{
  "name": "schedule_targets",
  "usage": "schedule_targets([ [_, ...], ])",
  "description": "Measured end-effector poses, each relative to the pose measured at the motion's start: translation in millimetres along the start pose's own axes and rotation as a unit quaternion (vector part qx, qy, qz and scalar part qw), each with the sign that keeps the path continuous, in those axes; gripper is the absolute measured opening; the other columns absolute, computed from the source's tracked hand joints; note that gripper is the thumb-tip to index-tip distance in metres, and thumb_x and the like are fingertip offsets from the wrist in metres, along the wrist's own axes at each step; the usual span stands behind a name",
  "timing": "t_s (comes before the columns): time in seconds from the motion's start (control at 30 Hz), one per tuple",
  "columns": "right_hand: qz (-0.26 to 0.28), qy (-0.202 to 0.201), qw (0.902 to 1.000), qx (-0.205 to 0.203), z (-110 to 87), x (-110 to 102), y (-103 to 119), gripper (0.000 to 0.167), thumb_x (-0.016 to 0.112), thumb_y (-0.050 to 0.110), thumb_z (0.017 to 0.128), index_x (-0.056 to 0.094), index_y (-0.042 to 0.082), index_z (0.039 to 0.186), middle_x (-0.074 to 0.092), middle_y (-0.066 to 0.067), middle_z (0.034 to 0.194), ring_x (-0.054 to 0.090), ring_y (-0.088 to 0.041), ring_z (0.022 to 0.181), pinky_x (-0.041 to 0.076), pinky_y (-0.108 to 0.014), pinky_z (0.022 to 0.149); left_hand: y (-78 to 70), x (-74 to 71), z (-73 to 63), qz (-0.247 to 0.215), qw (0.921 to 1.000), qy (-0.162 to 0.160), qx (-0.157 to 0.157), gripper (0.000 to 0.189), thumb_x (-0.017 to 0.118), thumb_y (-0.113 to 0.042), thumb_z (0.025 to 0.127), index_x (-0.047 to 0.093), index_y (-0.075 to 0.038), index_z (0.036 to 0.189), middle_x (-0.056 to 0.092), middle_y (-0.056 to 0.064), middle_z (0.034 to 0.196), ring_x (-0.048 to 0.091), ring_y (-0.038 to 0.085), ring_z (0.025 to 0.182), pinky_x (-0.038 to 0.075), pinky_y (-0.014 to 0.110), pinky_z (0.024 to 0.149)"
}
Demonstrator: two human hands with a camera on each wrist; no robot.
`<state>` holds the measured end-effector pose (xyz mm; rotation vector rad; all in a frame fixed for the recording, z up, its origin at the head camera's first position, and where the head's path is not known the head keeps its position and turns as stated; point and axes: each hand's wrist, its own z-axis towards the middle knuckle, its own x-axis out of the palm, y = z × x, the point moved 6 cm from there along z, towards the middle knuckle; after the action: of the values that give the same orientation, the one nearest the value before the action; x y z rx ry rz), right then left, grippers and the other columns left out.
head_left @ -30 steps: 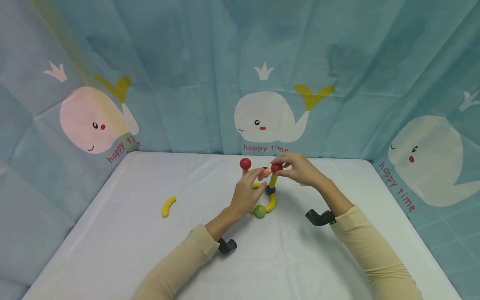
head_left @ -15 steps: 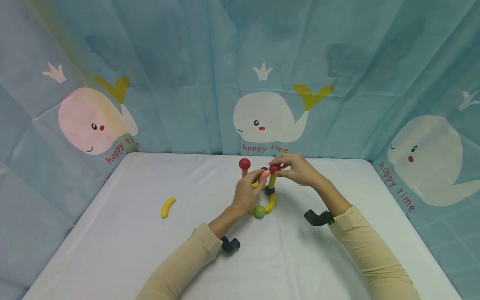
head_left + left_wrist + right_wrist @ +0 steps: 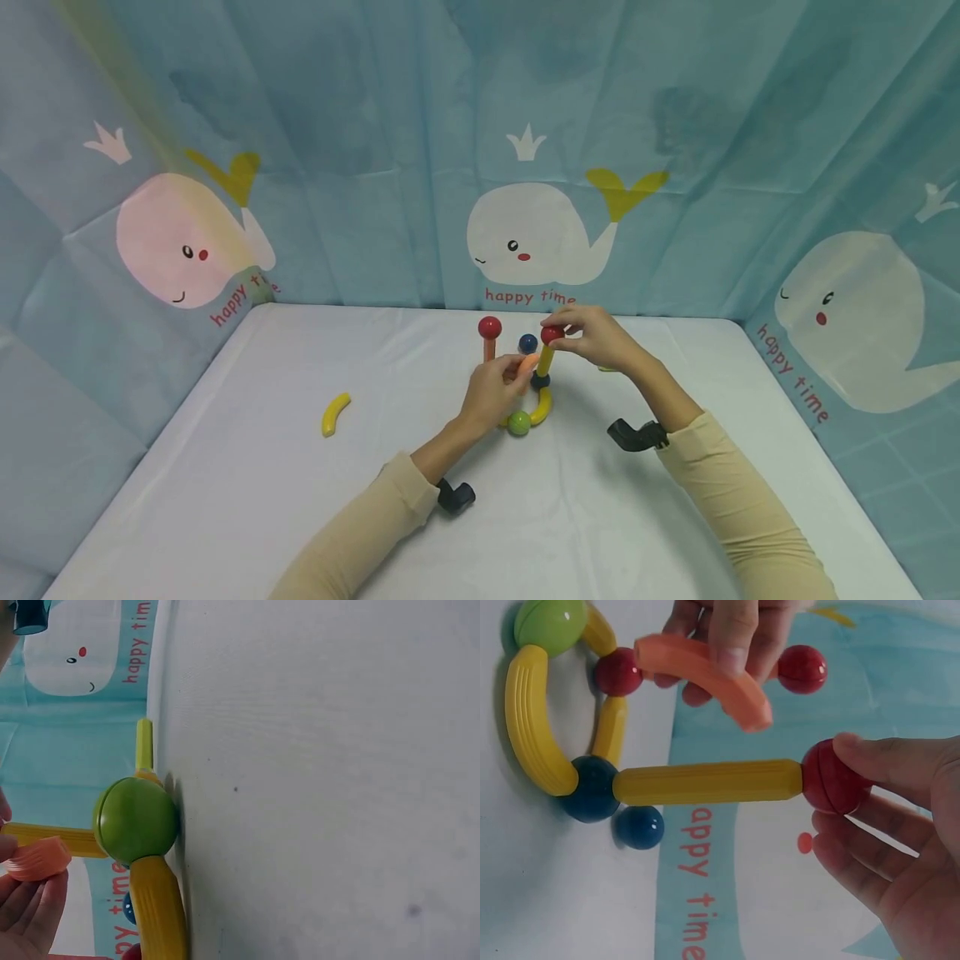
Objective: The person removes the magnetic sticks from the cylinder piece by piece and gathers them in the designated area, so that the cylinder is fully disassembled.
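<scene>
My left hand [image 3: 489, 393] pinches an orange curved rod [image 3: 671, 656] between thumb and fingers. That rod is apart from the red ball [image 3: 826, 780] that my right hand [image 3: 600, 337] grips with thumb and fingertips. The red ball caps an upright yellow straight rod [image 3: 712, 782] rising from a dark blue ball [image 3: 590, 789]. At its base, yellow curved rods [image 3: 529, 720] join the blue ball, a green ball [image 3: 519, 423] and a red corner ball [image 3: 619, 671] into a ring. A second red ball [image 3: 490, 327] tops an orange upright [image 3: 490, 350], partly hidden by my left hand.
A loose blue ball [image 3: 528, 343] lies behind the ring. One yellow curved rod [image 3: 336, 414] lies alone on the left of the white table [image 3: 225, 492]. A yellow-green piece [image 3: 606, 369] shows partly behind my right wrist. A whale-print curtain [image 3: 360, 208] surrounds the table.
My left hand brought the orange rod up to the red ball, then drew it down and away. The loose blue ball now shows fully. My right hand stays on the red ball.
</scene>
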<state>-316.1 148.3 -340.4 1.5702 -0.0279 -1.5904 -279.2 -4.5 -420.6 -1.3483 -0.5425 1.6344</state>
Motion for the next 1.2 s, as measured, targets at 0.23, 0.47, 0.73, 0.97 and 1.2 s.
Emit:
schedule_targets([
  [0.23, 0.007, -0.003, 0.9999, 0.009, -0.8, 1, -1, 0.033, 0.072, 0.007, 0.086, 0.067, 0.002, 0.119, 0.069, -0.013, 0.113, 0.064, -0.028, 0.102, 0.056, -0.044, 0.09, 4.2, -13.2, -12.0, 0.009, 0.998, 0.053, -0.033, 0.029, 0.065, -0.018, 0.093, 0.067, -0.005, 0.119, 0.073, 0.006, 0.105, 0.068, 0.015, 0.089, 0.058, 0.026, 0.08],
  [0.47, -0.003, -0.005, 0.9998, 0.021, -1.3, 1, -5, 0.033, 0.07, 0.007, 0.088, 0.067, 0.003, 0.12, 0.068, -0.012, 0.113, 0.063, -0.027, 0.103, 0.054, -0.046, 0.091, 24.3, -39.9, -19.9, 0.056, 0.9918, 0.074, -0.088, 0.028, 0.069, -0.02, 0.09, 0.069, -0.009, 0.116, 0.072, 0.002, 0.098, 0.064, 0.014, 0.086, 0.057, 0.026, 0.075],
  [0.73, 0.005, -0.002, 0.9997, 0.023, -1.3, 1, -3, 0.033, 0.07, 0.009, 0.088, 0.067, 0.003, 0.121, 0.068, -0.013, 0.115, 0.062, -0.028, 0.104, 0.054, -0.046, 0.092, 55.6, -82.7, -28.9, 0.082, 0.977, 0.096, -0.171, 0.031, 0.071, -0.026, 0.089, 0.068, -0.011, 0.117, 0.072, 0.002, 0.093, 0.061, 0.014, 0.082, 0.052, 0.026, 0.071],
  [0.97, 0.007, -0.005, 0.9997, 0.023, -0.8, 1, -3, 0.033, 0.071, 0.008, 0.088, 0.067, 0.003, 0.12, 0.068, -0.013, 0.114, 0.062, -0.027, 0.105, 0.054, -0.046, 0.093, 79.8, -129.4, -38.1, 0.111, 0.9711, 0.104, -0.184, 0.036, 0.066, -0.033, 0.093, 0.067, -0.007, 0.118, 0.07, 0.002, 0.071, 0.059, 0.016, 0.082, 0.046, 0.027, 0.073],
  [1.2, 0.005, -0.007, 0.9997, 0.022, 0.3, 3, -3, 0.034, 0.072, 0.01, 0.087, 0.067, 0.004, 0.12, 0.068, -0.012, 0.114, 0.061, -0.027, 0.104, 0.055, -0.045, 0.092, 107.2, -163.1, -53.7, 0.132, 0.9588, 0.119, -0.222, 0.042, 0.062, -0.038, 0.094, 0.065, -0.002, 0.117, 0.07, 0.004, 0.076, 0.059, 0.018, 0.08, 0.045, 0.028, 0.069],
])
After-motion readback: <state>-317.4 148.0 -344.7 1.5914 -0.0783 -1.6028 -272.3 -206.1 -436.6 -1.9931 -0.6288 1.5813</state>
